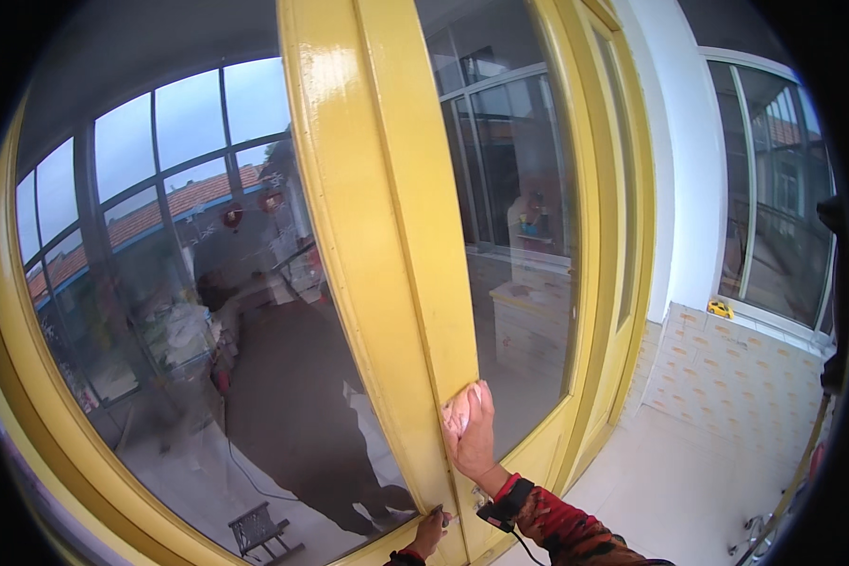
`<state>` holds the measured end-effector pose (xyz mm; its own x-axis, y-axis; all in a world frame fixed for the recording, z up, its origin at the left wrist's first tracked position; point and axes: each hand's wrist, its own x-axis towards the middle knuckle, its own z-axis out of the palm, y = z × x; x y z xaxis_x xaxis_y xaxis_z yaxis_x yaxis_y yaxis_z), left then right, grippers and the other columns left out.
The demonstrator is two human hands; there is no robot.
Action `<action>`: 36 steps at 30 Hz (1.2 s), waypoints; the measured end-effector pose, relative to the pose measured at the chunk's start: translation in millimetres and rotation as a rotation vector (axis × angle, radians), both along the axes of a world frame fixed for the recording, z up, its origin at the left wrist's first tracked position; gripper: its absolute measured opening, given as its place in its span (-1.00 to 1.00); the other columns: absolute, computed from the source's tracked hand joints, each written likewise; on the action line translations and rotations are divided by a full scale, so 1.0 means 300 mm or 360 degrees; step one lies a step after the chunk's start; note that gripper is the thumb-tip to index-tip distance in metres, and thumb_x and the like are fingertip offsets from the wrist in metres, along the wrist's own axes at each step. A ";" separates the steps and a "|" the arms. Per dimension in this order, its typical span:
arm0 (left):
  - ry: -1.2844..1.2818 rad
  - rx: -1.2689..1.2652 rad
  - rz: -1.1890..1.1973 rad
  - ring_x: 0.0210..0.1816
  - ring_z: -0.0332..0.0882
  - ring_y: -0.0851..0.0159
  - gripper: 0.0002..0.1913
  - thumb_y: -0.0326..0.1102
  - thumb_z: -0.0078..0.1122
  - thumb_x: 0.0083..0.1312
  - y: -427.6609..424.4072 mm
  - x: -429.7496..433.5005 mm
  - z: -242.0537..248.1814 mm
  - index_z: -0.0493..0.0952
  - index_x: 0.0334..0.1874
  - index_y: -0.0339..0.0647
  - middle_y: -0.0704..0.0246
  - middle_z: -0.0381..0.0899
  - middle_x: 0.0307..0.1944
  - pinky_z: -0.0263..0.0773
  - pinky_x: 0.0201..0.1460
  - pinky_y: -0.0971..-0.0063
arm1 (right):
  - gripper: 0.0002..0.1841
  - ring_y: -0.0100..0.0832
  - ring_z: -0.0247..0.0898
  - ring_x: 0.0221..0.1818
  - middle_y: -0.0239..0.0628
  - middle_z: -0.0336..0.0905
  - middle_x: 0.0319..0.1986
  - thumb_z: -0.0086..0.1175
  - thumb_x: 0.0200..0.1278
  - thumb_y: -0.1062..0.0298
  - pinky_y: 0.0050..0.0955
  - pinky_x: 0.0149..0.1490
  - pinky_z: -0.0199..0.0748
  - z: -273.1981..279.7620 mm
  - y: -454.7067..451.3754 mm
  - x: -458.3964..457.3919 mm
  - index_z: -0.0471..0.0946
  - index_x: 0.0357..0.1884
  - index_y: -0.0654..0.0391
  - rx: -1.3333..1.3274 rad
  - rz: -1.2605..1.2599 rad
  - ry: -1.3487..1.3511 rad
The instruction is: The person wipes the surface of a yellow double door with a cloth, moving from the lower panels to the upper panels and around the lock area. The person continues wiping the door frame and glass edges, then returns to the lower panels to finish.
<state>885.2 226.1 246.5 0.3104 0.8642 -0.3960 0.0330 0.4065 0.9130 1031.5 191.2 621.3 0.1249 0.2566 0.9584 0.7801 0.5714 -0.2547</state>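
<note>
My right hand (pixel 472 435) presses a crumpled pinkish-white cloth (pixel 460 410) against the inner edge of a yellow framed glass door (pixel 417 247), right of the middle. A dark band with a small device and a cable is around that wrist. Below and to the left, my left hand (pixel 430 532) grips a dark door handle (pixel 444 516) low on the adjoining yellow door stile (pixel 368 283). A metal lock fitting (pixel 479 497) shows just below my right wrist. Both doors hold large glass panes (pixel 304 410) with reflections in them.
To the right stand a white wall (pixel 686 177), a sliding window (pixel 778 191) and a patterned tile wall (pixel 729 375). A yellow toy car (pixel 720 309) rests on the sill. A pale tiled floor (pixel 665 481) lies below. A small folding stool (pixel 260 529) shows in the left pane.
</note>
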 end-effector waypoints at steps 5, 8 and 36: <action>-0.0128 0.0046 -0.0072 0.06 0.43 0.39 -0.62 0.05 -0.18 0.52 -0.022 0.003 0.001 0.53 0.00 -0.04 0.47 0.52 -0.05 0.39 0.12 0.17 | -0.31 0.32 0.12 0.33 0.31 0.08 0.32 0.10 0.27 0.44 0.05 0.38 0.15 0.306 0.061 0.053 0.09 0.40 0.33 0.0166 -0.0042 -0.0118; -0.0209 0.0255 0.0004 -0.11 0.42 0.41 -0.59 0.11 -0.13 0.51 -0.033 0.011 0.005 0.52 -0.01 -0.08 0.49 0.51 -0.18 0.42 -0.09 0.32 | -0.33 0.28 0.14 0.31 0.26 0.11 0.31 0.09 0.29 0.42 0.01 0.37 0.16 0.574 0.088 0.065 0.11 0.41 0.31 0.0414 -0.0075 -0.0213; -0.0194 -0.0131 -0.0330 0.23 0.29 0.38 -0.63 0.11 -0.19 0.53 -0.088 -0.075 0.198 0.46 0.05 0.02 0.48 0.42 0.05 0.20 0.29 0.04 | -0.23 0.28 -0.02 0.39 0.34 0.01 0.33 0.13 0.28 0.35 -0.02 0.46 0.00 -0.147 -0.028 0.011 0.01 0.41 0.45 -0.0192 -0.0287 0.0020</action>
<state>862.8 199.7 306.1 0.5273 0.7436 -0.4112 0.0151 0.4756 0.8795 1034.7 182.8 577.2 0.1906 0.3421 0.9201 0.8634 0.3876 -0.3230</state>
